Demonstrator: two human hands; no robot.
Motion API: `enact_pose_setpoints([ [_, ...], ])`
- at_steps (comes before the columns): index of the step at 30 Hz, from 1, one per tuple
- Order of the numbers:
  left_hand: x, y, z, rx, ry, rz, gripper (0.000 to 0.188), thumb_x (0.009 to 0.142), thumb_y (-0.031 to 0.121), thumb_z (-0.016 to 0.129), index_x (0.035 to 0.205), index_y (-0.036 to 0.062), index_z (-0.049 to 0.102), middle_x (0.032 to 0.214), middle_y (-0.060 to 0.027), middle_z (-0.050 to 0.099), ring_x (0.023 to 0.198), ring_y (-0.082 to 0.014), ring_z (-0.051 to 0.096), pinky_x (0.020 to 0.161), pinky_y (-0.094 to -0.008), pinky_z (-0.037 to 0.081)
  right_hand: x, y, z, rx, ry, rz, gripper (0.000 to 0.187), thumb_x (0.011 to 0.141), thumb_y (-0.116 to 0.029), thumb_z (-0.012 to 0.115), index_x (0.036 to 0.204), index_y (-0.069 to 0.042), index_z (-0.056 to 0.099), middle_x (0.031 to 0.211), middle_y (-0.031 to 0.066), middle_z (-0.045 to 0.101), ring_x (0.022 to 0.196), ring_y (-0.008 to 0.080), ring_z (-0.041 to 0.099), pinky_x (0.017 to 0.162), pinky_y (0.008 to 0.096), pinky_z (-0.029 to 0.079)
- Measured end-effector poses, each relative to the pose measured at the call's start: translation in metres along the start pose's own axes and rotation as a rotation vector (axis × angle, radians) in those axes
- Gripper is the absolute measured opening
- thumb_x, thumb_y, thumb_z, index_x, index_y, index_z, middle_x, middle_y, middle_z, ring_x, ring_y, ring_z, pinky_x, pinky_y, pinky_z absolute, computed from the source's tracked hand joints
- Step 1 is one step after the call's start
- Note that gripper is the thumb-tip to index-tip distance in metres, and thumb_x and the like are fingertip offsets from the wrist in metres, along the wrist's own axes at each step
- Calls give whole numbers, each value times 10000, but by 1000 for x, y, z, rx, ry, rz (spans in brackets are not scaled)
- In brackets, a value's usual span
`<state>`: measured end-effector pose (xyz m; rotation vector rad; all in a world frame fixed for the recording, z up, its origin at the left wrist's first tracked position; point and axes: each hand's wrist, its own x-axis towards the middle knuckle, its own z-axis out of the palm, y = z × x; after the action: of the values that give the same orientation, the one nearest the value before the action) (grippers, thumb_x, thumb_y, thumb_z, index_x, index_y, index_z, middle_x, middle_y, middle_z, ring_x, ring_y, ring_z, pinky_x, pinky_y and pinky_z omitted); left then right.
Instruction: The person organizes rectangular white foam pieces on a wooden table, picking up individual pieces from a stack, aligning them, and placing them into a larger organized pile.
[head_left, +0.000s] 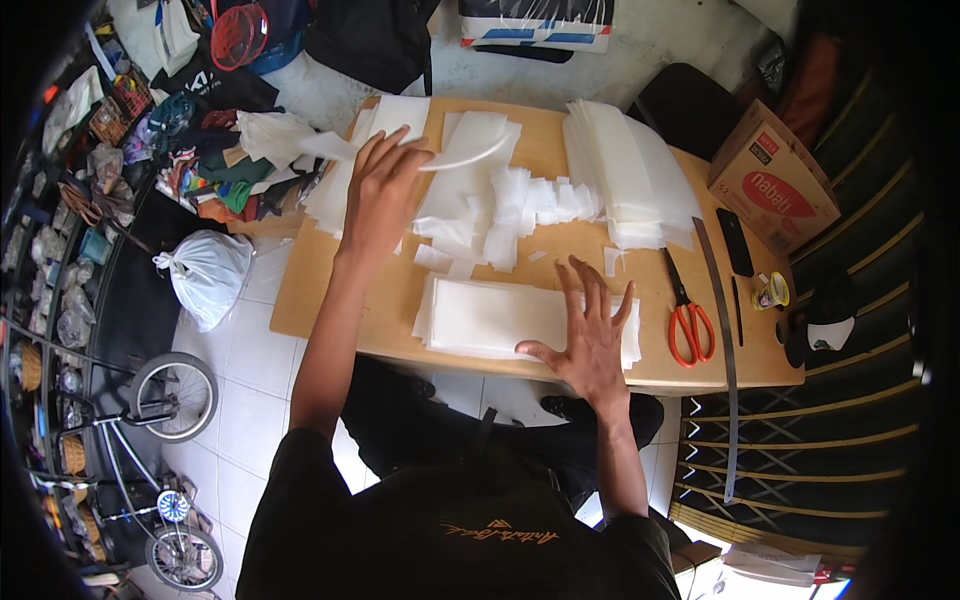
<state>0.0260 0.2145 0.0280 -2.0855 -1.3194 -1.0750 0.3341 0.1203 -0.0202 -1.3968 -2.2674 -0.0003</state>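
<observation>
My left hand (pixel 383 190) is raised over the left side of the table, its fingers closed on a thin white sheet (pixel 472 157) that bends out on both sides of the hand. Spread fingers of my right hand (pixel 592 345) rest on the right end of a stack of white rectangular sheets (pixel 495 315) at the near table edge. Beyond that stack lie small cut white pieces (pixel 545 200) in a loose heap. Longer translucent sheets (pixel 468 190) lie under and behind the left hand, and another white pile (pixel 390 115) is at the far left.
Orange-handled scissors (pixel 690 325) and a long metal ruler (pixel 718 300) lie on the right of the wooden table (pixel 320 290). A tall pile of translucent sheets (pixel 630 180), a phone (pixel 734 242), a small tub (pixel 770 291) and a carton (pixel 775 180) are nearby. A bicycle (pixel 125 460) stands left.
</observation>
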Motion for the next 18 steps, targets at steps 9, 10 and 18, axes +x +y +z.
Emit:
enact_pose_setpoints([
  [9,-11,125,-78,-134,-83,267,243,775,-14,727,1015,25,734,966,-73,756,1027,-219,711,1026,-471,472,17,-22,-70,200,569,-354,490,674,-96,765,1158,-147,708,1118,50,731,1142,268,658,1080,471,335],
  [10,-18,121,-73,-215,-120,207,275,766,-41,720,1032,24,739,972,-83,754,1025,-240,710,997,-461,484,12,-20,-74,143,461,-364,351,690,-78,728,1033,-138,767,1015,24,758,1086,250,675,1046,454,354],
  [18,-82,69,-38,-257,-210,16,388,752,-93,699,1111,43,758,1084,-108,759,1062,-290,710,950,-409,545,-12,57,-46,410,459,-118,236,714,36,771,913,-91,767,998,8,776,1038,219,669,941,354,410],
])
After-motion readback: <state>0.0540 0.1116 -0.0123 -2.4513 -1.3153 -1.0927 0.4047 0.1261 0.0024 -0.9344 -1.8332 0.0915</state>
